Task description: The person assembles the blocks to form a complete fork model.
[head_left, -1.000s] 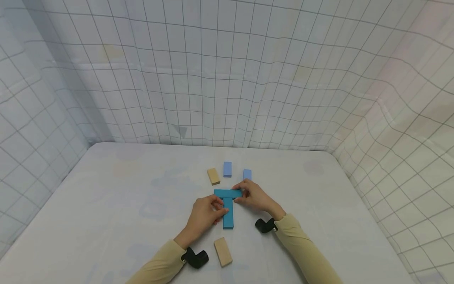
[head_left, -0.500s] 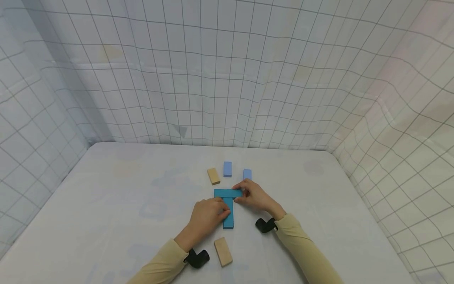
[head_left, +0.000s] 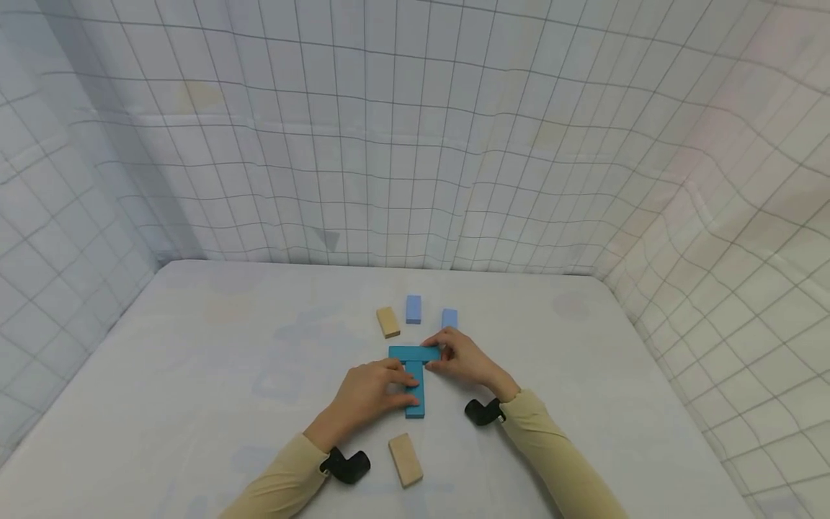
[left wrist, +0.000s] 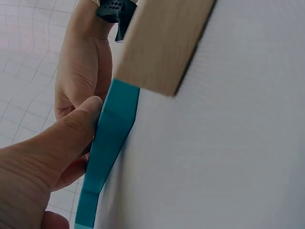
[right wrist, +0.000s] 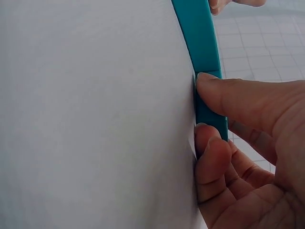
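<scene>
Two teal blocks lie on the white table as a T: a crossbar block (head_left: 403,352) and a stem block (head_left: 416,411) running toward me. My right hand (head_left: 465,358) pinches the right end of the crossbar, its thumb on the near side and curled fingers on the far side. My left hand (head_left: 364,391) lies over the stem from the left, with thumb and forefinger spread apart and relaxed, their tips touching its top. In the left wrist view the thumb (left wrist: 86,112) rests along the edge of the teal stem (left wrist: 114,109).
A wooden block (head_left: 405,460) lies nearest me, below the stem. Beyond the crossbar are a smaller wooden block (head_left: 388,322) and two light blue blocks, one in the middle (head_left: 413,309) and one just past my right hand (head_left: 449,318). White gridded cloth (head_left: 415,144) hangs behind the table.
My left hand has shifted slightly left and toward me, its thumb and forefinger spreading apart along the stem. The right hand keeps its grip, and the teal T stays the same.
</scene>
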A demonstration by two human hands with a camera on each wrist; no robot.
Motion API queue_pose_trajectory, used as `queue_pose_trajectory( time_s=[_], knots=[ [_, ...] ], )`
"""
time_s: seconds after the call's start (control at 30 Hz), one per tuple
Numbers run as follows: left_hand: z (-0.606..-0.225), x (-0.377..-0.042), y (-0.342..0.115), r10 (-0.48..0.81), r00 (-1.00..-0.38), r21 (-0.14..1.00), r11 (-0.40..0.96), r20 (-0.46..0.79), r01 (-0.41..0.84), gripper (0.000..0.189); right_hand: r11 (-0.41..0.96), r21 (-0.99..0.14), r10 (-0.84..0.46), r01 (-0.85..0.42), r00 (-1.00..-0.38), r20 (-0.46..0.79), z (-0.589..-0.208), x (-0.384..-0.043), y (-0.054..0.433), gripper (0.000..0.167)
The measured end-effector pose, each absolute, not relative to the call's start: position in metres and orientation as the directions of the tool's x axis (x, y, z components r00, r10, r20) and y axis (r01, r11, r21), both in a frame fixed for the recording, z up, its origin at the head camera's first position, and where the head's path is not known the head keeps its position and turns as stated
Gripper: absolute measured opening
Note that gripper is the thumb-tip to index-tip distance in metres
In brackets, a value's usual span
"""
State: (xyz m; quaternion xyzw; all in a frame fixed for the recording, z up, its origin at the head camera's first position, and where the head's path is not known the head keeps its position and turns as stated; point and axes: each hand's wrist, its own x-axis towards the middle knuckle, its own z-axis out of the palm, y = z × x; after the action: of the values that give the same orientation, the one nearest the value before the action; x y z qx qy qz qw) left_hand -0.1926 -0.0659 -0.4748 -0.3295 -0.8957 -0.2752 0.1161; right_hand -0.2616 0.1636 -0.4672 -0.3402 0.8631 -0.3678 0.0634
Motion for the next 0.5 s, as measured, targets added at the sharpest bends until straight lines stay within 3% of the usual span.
queue_pose_trajectory(
  time_s=[0.27, 0.5],
  knots=[
    [-0.483, -0.197, -0.074, 0.549, -0.765, 0.489, 0.593, 0.337, 0.640, 0.043, 0.507, -0.672, -0.631, -0.540, -0.764, 0.138, -0.466, -0.263, 0.162, 0.034],
    [-0.486, -0.197, -0.075, 0.542, -0.756, 0.515, 0.558, 0.368, 0.651, 0.046, 0.518, -0.671, -0.625, -0.530, -0.770, 0.126, -0.467, -0.262, 0.162, 0.034]
  ],
)
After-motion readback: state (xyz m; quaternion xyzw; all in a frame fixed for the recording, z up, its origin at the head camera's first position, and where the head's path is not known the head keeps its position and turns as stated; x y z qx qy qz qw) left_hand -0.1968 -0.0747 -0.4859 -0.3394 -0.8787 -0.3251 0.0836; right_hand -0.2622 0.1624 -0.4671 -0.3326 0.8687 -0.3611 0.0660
